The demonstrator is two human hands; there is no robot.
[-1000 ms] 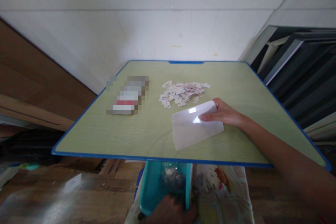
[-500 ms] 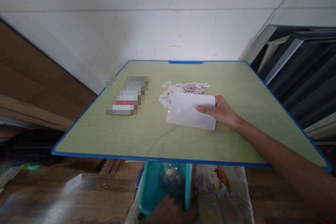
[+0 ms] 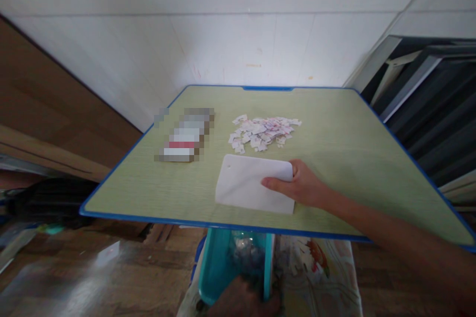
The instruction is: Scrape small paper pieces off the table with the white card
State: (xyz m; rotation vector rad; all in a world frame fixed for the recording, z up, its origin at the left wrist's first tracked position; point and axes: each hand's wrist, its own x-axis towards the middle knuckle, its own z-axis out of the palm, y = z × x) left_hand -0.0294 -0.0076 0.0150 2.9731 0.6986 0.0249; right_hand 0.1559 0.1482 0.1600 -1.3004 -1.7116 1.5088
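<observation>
My right hand [image 3: 297, 184] grips the right edge of a white sheet [image 3: 247, 183], thumb on top. The sheet looks stiff, with rounded corners and a small hole near its upper left corner. It is near the table's front edge. Beyond it lies a loose pile of small paper scraps [image 3: 262, 131], white with pinkish marks, apart from the sheet. Below the table edge, in shadow, my left hand [image 3: 241, 299] is closed around the near right rim of a teal plastic bin [image 3: 215, 272]; its fingers are partly hidden. A clear bag [image 3: 245, 247] appears to lie in the bin.
The light green table [image 3: 148, 188] has a blue edge and stands against a white wall [image 3: 223, 44]. A blurred-out flat item [image 3: 184, 136] lies on its left side. Dark framed panels [image 3: 439, 89] lean at right. A patterned cloth [image 3: 320, 277] is under the bin.
My right hand has drawn the white sheet toward me and slightly left, away from the paper scraps, uncovering more of the pile. My left hand stays at the bin.
</observation>
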